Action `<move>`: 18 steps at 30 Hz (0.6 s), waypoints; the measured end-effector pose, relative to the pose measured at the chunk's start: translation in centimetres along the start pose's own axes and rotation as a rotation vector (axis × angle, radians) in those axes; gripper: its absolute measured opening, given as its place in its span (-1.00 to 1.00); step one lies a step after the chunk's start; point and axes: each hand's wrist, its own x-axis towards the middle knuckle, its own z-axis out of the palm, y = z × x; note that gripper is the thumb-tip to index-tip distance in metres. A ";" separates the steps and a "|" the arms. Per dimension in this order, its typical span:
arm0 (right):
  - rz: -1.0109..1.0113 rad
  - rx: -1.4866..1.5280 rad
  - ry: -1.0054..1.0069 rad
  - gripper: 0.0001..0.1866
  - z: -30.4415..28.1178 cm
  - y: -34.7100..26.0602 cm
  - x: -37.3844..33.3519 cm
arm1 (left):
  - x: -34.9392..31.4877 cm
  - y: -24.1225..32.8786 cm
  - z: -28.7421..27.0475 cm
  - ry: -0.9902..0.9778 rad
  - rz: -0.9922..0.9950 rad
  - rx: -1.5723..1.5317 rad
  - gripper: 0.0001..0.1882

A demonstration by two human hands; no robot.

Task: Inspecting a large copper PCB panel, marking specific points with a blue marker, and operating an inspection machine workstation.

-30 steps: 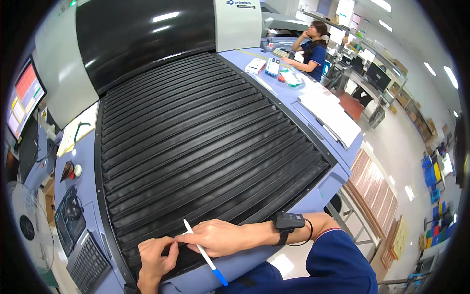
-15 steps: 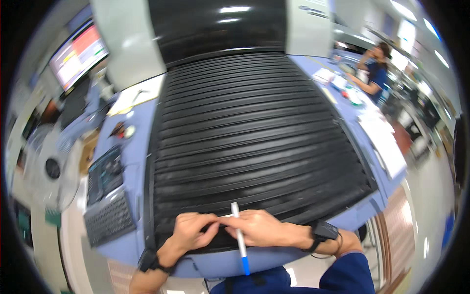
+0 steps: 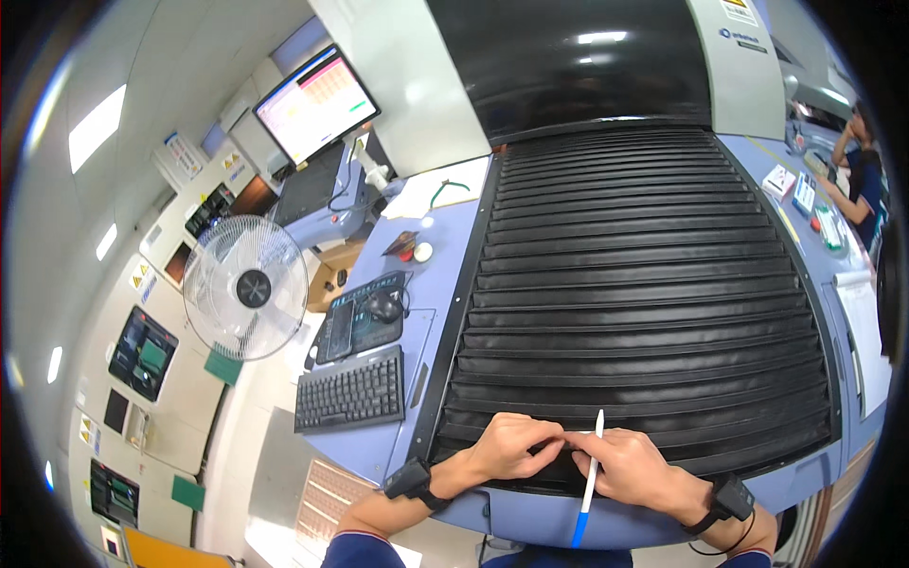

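A wide black ribbed shutter (image 3: 644, 284) covers the top of a large blue-edged machine in front of me. Both my hands rest on its near edge, fingertips meeting. My left hand (image 3: 511, 445) pinches at a slat with curled fingers. My right hand (image 3: 630, 464) holds a white pen with a blue cap (image 3: 589, 478), which points up from between its fingers, while its fingertips touch the same slat. Each wrist carries a black band.
A black keyboard (image 3: 352, 390), a mouse and a dark pad (image 3: 365, 312) lie on the blue ledge at left. A white standing fan (image 3: 248, 286) and a lit monitor (image 3: 312, 102) are further left. Another person (image 3: 866, 180) sits at the far right by papers and small boxes.
My view has swung left, bringing the fan, keyboard and monitor into sight. My hands have stayed together on the shutter's near edge, the pen still in my right hand.
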 end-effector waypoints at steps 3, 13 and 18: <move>-0.028 -0.003 0.001 -0.68 -0.1 0.1 0.0 | 0.0 0.2 0.1 0.011 -0.008 0.009 -0.83; -0.048 -0.028 0.020 -0.67 -0.2 0.3 0.2 | 0.5 0.1 -0.9 -0.009 0.024 0.052 -0.82; 0.082 -0.035 0.388 -0.71 -4.0 2.1 1.9 | -0.1 -2.8 -4.9 0.309 -0.243 0.159 -0.91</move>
